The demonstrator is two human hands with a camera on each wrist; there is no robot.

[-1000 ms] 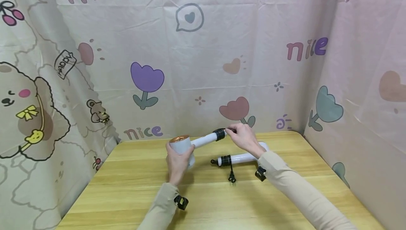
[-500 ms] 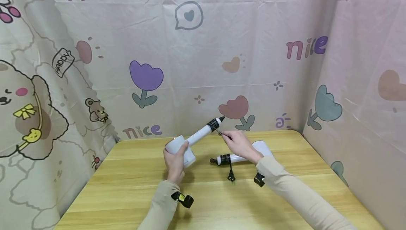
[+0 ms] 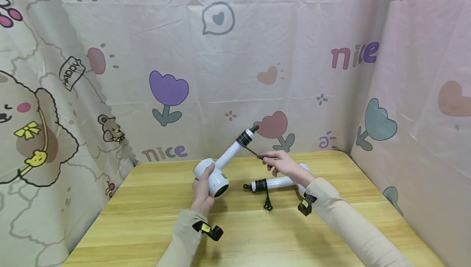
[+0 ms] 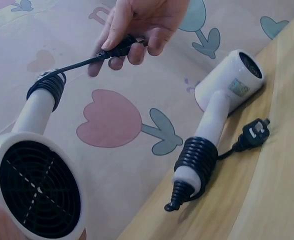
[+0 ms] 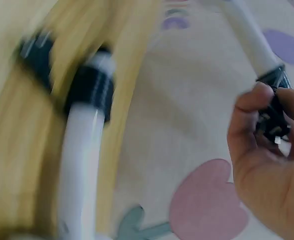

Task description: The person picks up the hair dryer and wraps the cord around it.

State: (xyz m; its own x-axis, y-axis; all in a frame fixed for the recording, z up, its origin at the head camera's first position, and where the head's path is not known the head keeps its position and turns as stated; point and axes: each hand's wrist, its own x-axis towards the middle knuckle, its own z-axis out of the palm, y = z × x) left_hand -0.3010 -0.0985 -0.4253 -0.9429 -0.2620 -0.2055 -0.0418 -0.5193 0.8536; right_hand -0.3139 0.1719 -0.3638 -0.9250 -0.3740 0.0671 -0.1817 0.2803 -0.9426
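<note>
My left hand (image 3: pixel 202 191) grips a white hair dryer (image 3: pixel 227 156) by its barrel, with the handle slanting up to the right. Black cord (image 3: pixel 244 138) is wound in coils near the handle's end. From those coils a short length of cord runs taut to the black plug (image 4: pixel 121 49), which my right hand (image 3: pixel 285 164) pinches between thumb and fingers. A second white hair dryer (image 3: pixel 281 182) lies on the table under my right hand, its cord also wound round the handle. That dryer's plug (image 3: pixel 268 205) rests on the wood in front of it.
The wooden table (image 3: pixel 147 209) spreads under both hands. A patterned cloth (image 3: pixel 217 66) hangs behind it and along both sides, close to the table's back edge.
The held dryer has turned, so its handle points more steeply up and its dark grille faces forward. My right hand has moved from the handle's end down and right, stretching the plug's cord out.
</note>
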